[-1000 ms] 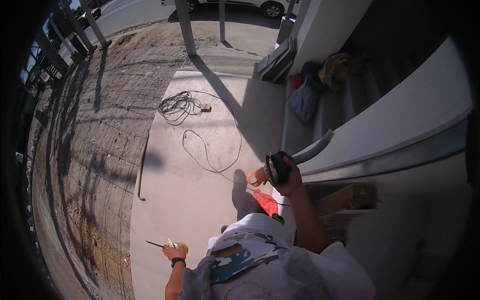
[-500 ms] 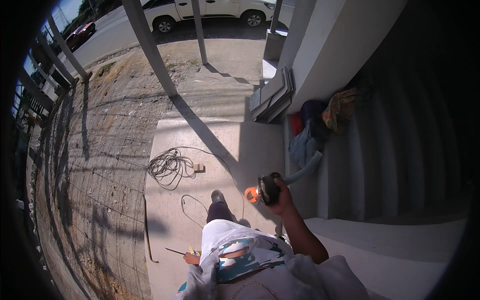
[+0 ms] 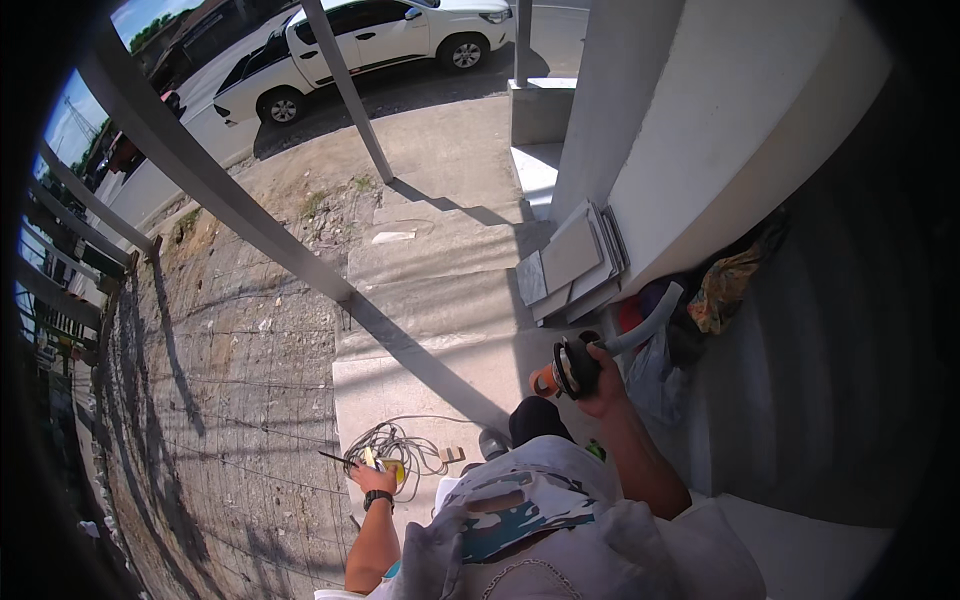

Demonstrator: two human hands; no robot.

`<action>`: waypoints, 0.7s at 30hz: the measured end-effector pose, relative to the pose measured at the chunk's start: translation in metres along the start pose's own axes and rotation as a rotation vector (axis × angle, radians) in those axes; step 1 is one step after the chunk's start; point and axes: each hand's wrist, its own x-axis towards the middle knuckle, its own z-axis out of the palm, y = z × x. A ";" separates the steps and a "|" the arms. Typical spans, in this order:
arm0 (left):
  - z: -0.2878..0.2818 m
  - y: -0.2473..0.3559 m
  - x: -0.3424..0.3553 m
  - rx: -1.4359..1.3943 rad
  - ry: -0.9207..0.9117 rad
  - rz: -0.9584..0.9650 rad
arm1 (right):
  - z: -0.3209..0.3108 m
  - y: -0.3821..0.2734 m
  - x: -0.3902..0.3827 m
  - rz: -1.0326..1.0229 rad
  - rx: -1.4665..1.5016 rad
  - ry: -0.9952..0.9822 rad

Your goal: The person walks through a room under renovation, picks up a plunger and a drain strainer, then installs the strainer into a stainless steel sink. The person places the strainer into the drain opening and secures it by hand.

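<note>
My right hand (image 3: 605, 388) grips a black-and-orange round tool (image 3: 568, 368), a grey curved tube (image 3: 650, 325) sticking out to its right. My left hand (image 3: 368, 478), low at centre-left, is closed around a yellow item (image 3: 393, 468) and a thin dark pointed tool (image 3: 336, 458); its fingers partly hide both. Below that hand a coiled cable (image 3: 410, 432) lies on the pale slab, beside a small brown block (image 3: 452, 454). My shoe (image 3: 494, 444) is on the slab below me.
Grey posts (image 3: 230, 220) stand on rough ground at left. Concrete steps (image 3: 430, 292) descend toward a white pickup (image 3: 360, 45) by the road. Flat grey boards (image 3: 560, 262) lean on a white column (image 3: 690, 140). Bags and cloths (image 3: 725, 285) lie on a shaded staircase (image 3: 780, 400) at right.
The view has moved forward and tilted up, bringing the steps and pickup further into sight. My right hand has shifted rightward in the picture; both hands still hold their items.
</note>
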 end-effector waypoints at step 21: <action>0.041 0.342 0.348 0.090 -0.271 -0.113 | 0.098 -0.236 0.515 -0.170 0.021 0.175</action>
